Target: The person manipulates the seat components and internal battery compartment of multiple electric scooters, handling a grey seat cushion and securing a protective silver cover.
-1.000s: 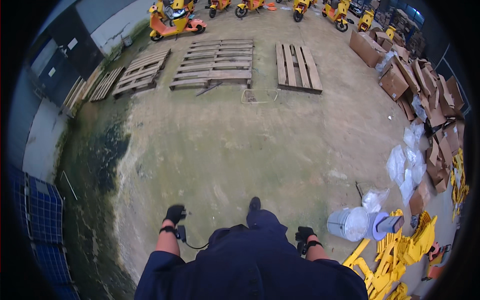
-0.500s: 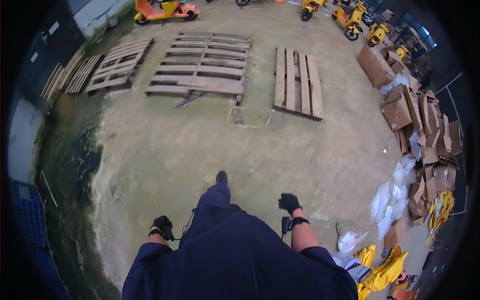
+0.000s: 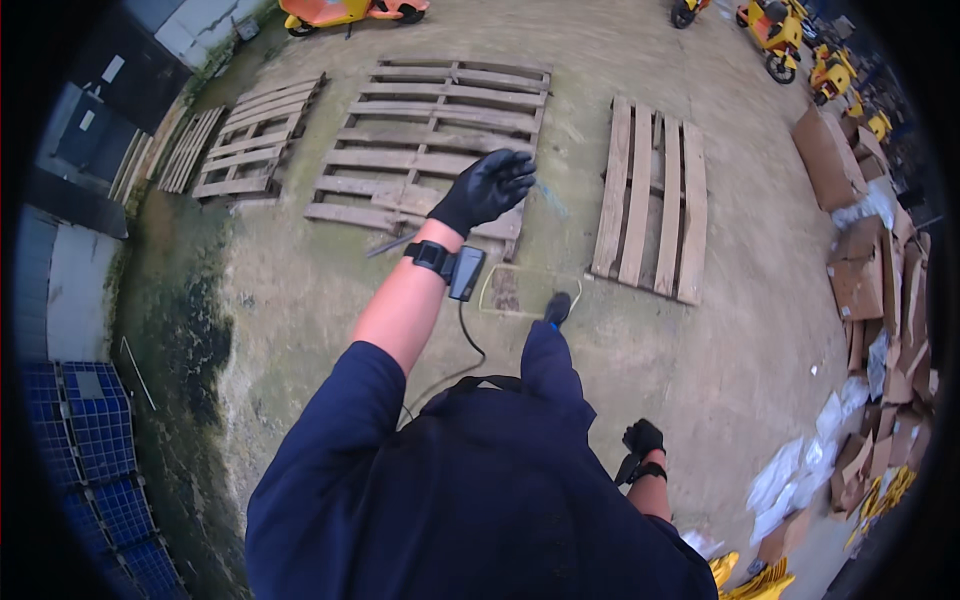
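My left hand (image 3: pixel 486 190), in a black glove, is raised out in front of me with loosely bent fingers and nothing in it. It hangs in the air above the near edge of a large wooden pallet (image 3: pixel 420 155), not touching it. A black band and a small dark device (image 3: pixel 467 273) with a cable are on that wrist. Down at my right side, my right hand (image 3: pixel 642 438), also gloved in black, is curled closed, with no object visible in it. One of my shoes (image 3: pixel 558 308) steps forward on the concrete floor.
A narrow pallet (image 3: pixel 652 200) lies ahead right; smaller pallets (image 3: pixel 255 140) lie left. A thin yellowish strap loop (image 3: pixel 530 314) is on the floor by my foot. Cardboard boxes (image 3: pixel 858 265) and plastic wrap (image 3: pixel 795 478) line the right. Yellow scooters (image 3: pixel 775 35) stand beyond; blue caged containers (image 3: pixel 105 440) stand left.
My left hand has swung up and forward from my side, while my right hand has dropped back. My view has turned left, and the pallets appear farther right and closer.
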The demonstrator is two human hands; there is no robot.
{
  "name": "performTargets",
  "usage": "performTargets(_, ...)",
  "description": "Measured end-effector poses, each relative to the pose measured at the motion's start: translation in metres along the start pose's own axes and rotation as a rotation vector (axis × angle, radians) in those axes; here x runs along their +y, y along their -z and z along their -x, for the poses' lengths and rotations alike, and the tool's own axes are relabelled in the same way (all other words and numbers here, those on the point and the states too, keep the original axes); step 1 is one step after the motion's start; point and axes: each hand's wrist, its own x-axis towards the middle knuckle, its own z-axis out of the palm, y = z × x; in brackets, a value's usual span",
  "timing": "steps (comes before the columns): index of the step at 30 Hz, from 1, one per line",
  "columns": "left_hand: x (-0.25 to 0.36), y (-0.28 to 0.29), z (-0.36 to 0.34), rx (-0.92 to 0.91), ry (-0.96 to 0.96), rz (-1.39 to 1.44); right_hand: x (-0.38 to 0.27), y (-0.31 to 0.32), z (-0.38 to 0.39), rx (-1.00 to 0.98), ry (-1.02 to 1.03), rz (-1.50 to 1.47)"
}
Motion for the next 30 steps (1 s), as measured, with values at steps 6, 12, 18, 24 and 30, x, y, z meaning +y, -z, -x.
performTargets(6, 0.044, -0.080, -0.161, -0.045, -0.121, -0.090, -0.367, -0.226, 0.083, -0.529, 0.556, 0.251)
performTargets(12, 0.080, -0.100, -0.285, 0.086, -0.244, -0.545, -0.528, -0.378, 0.119, -0.930, 0.468, 0.004)
performTargets(18, 0.126, -0.069, -0.426, 0.258, -0.420, -0.765, -0.642, -0.433, 0.056, -0.765, 0.447, -0.237)
performTargets(24, 0.211, -0.014, -0.579, 0.672, -1.053, -0.991, -0.772, -0.471, -0.003, -0.526, 0.757, -0.086)
performTargets(30, 0.266, -0.037, -0.672, 0.419, -0.637, -0.546, -0.896, -0.487, -0.063, -0.561, 0.655, -0.012)
